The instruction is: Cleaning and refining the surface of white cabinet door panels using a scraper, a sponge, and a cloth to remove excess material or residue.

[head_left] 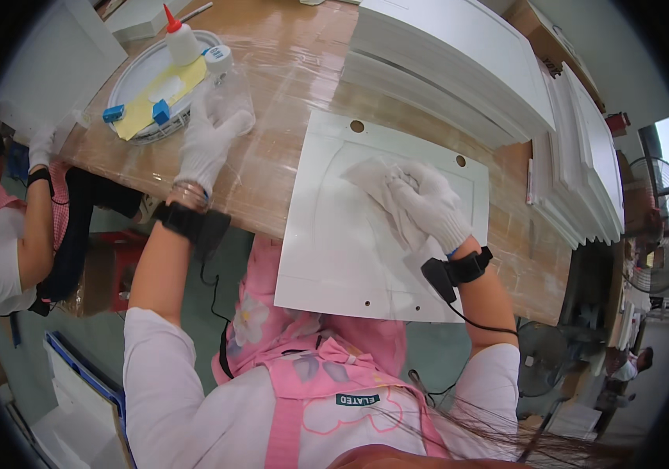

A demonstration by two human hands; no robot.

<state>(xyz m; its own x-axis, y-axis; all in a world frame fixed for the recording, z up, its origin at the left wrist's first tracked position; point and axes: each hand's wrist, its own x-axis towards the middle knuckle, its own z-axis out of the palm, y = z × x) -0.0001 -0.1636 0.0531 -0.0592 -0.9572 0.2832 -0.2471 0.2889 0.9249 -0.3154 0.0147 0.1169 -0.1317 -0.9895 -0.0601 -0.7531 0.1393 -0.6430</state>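
Note:
A white panel (pixel 334 258) with two larger holes at its far edge and small ones at its near edge lies before me, its near edge jutting past the table. My right hand (pixel 432 207), in a white glove, is closed on a white cloth (pixel 373 176) pressed against the panel. To the left, my gloved left hand (pixel 209 137) grips a clear bottle (pixel 233 90) with a white cap, beside a round white tub (pixel 135 82). On the tub's top are a yellow sheet (pixel 143 109), blue blocks (pixel 161 112) and a white squeeze bottle (pixel 183 45) with a red tip.
White panels are stacked (pixel 451 55) at the far right of the brown, film-covered table (pixel 287 70), with more leaning panels (pixel 584 156) beyond. At the left, a co-worker's gloved hand (pixel 41 147) is near another white panel (pixel 53 62). Wrist-strap cables hang by my arms.

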